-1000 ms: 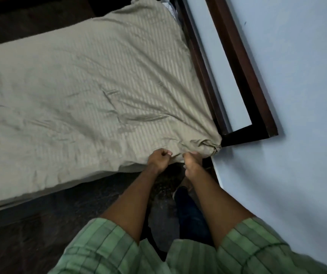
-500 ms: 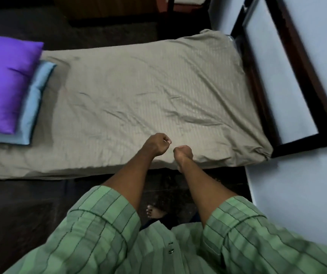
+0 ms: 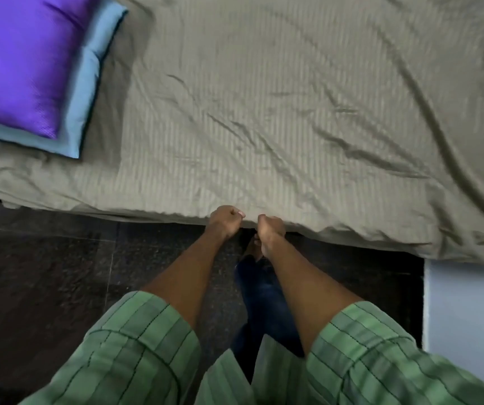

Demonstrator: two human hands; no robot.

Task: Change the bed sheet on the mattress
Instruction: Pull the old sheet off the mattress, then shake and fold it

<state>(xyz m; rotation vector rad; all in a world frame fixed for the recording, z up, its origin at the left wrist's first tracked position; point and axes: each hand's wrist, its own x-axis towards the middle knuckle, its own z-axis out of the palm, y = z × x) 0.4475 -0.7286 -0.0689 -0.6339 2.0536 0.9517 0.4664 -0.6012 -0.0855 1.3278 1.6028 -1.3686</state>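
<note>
Where the near edge of the mattress met the dark floor, the bed sheet (image 3: 264, 118) lay spread, an olive-grey cloth with a fine woven stripe, creased in long diagonal folds and hanging a little over the side. Both hands were at that edge, side by side and just apart. The left hand (image 3: 225, 220) was curled into a fist with its fingertips turned toward the hem; the right hand (image 3: 271, 228) was curled likewise, knuckles up, right at the fold of the cloth. Each seemed to pinch the sheet's edge, though the hem between fingers and palm was too small and shadowed to be sure. The forearms ran back from the grip to green striped sleeves (image 3: 135, 346).

Beyond the hands, the sheet covered the whole bed top. Far to the left of the grip and further up, a purple pillow (image 3: 21, 59) lay on top of a light blue pillow (image 3: 88, 83), the blue one showing as a border along its right and lower sides, both resting on the sheet. To the right of the grip the sheet bunched at the mattress corner, and below that corner stood a pale blue wall (image 3: 468, 311). Beneath the wrists was dark speckled floor (image 3: 45, 273), with a leg in dark blue trousers (image 3: 264, 302) between the forearms.

No writing, label or brand could be read anywhere.
</note>
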